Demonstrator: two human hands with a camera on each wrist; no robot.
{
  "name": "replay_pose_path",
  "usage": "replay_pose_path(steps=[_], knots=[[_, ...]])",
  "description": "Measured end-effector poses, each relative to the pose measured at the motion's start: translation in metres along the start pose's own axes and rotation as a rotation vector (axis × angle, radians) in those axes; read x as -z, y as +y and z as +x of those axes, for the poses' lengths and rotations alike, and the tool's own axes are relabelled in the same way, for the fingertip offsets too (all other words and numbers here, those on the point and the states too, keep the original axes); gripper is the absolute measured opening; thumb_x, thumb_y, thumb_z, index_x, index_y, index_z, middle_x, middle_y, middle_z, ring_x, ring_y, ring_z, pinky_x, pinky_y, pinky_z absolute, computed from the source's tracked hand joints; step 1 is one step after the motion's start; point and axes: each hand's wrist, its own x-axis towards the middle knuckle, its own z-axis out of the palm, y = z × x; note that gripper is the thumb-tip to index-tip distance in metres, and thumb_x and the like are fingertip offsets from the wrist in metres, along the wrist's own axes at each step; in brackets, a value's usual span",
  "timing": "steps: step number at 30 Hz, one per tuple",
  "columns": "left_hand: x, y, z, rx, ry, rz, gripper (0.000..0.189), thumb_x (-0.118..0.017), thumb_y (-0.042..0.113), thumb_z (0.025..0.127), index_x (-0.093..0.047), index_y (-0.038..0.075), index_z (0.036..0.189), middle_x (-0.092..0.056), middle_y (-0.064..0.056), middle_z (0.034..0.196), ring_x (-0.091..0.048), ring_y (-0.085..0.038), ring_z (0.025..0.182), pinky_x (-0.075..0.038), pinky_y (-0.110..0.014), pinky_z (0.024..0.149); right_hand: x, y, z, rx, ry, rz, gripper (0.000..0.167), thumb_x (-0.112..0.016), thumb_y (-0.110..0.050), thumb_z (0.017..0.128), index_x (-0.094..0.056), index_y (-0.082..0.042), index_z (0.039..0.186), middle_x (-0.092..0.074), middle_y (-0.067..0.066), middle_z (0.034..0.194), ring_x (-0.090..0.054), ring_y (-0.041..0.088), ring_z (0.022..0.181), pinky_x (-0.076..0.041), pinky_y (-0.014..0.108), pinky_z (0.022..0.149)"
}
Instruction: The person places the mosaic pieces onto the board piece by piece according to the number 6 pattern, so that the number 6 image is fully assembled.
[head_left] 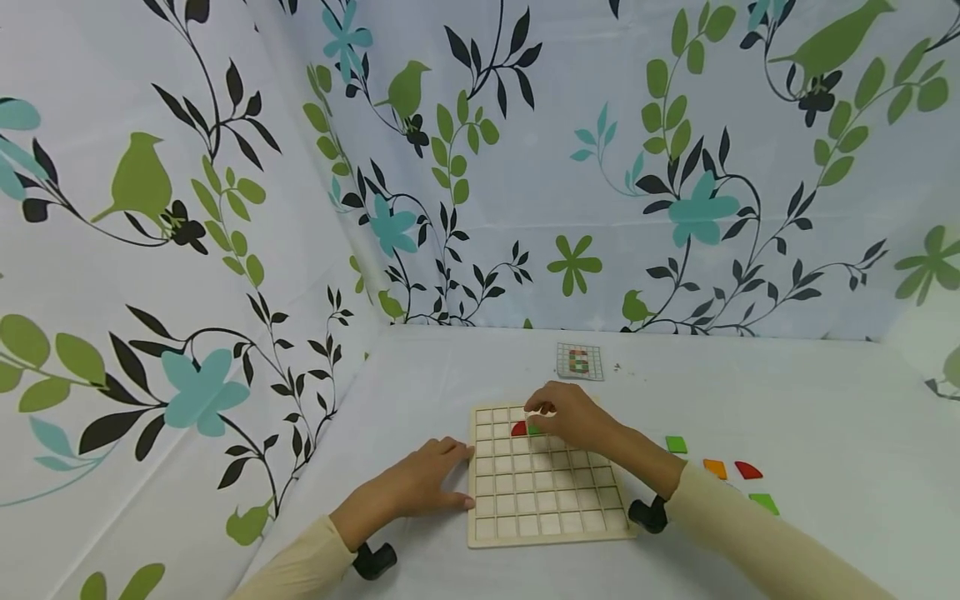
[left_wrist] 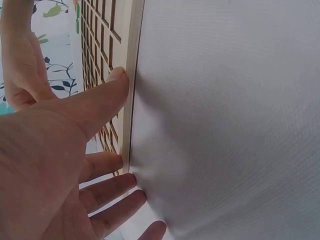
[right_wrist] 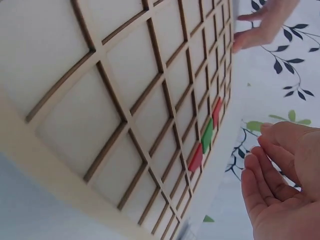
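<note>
A square wooden grid board (head_left: 517,542) lies on the white table. My left hand (head_left: 420,482) rests at its left edge, and in the left wrist view the thumb (left_wrist: 117,77) touches the frame with the other fingers spread along the side. Over the board's upper part hovers my right hand (head_left: 573,417), fingers loosely bent and nothing seen between them. Close by, a red quarter-round tile (head_left: 519,428) and a green tile (head_left: 533,426) sit in neighbouring cells. The right wrist view shows another red tile (right_wrist: 196,157) beside the green one, which the hand hides in the head view.
Behind the board lies a small pattern card (head_left: 580,362) with a coloured grid. Loose tiles lie to the right: a green square (head_left: 676,444), an orange one (head_left: 715,469), a red quarter-round (head_left: 748,470) and another green one (head_left: 765,503). A patterned curtain (head_left: 570,167) hangs behind.
</note>
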Motion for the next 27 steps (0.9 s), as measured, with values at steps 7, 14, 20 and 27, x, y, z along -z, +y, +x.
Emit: replay_pose_path(steps=[7, 14, 20, 27], knots=[[-0.001, -0.001, 0.000, -0.008, 0.002, -0.002, 0.081, -0.077, 0.056, 0.092, -0.050, 0.014, 0.157, -0.052, -0.008, 0.154, -0.050, -0.030, 0.141, -0.047, -0.052, 0.114, 0.029, 0.013, -0.021, -0.101, 0.079, 0.046, 0.018, -0.073, -0.018, 0.101, -0.077, -0.008, 0.116, -0.073, 0.001, 0.110, -0.067, 0.017, 0.099, -0.058, 0.038, 0.090], [0.000, 0.001, -0.002, -0.011, 0.003, -0.011, 0.080, -0.077, 0.055, 0.093, -0.051, 0.014, 0.156, -0.052, -0.008, 0.155, -0.050, -0.030, 0.141, -0.047, -0.052, 0.114, 0.063, 0.046, -0.053, -0.199, 0.141, 0.029, 0.029, -0.072, -0.026, 0.102, -0.075, -0.005, 0.122, -0.074, 0.003, 0.112, -0.069, 0.019, 0.102, -0.058, 0.038, 0.089], [0.002, 0.002, -0.002, -0.013, 0.008, -0.002, 0.080, -0.077, 0.054, 0.093, -0.051, 0.013, 0.156, -0.053, -0.008, 0.154, -0.051, -0.030, 0.139, -0.047, -0.052, 0.113, 0.082, 0.072, -0.082, -0.290, 0.166, 0.017, 0.033, -0.073, -0.029, 0.102, -0.074, -0.004, 0.123, -0.076, 0.004, 0.113, -0.070, 0.020, 0.103, -0.059, 0.028, 0.086], [0.003, 0.001, -0.003, -0.017, 0.002, -0.014, 0.080, -0.076, 0.055, 0.094, -0.049, 0.013, 0.157, -0.052, -0.008, 0.155, -0.050, -0.030, 0.140, -0.047, -0.052, 0.114, 0.085, 0.098, -0.113, -0.372, 0.112, 0.011, 0.034, -0.073, -0.028, 0.102, -0.072, -0.002, 0.123, -0.075, 0.006, 0.109, -0.069, 0.023, 0.102, -0.060, 0.029, 0.085]])
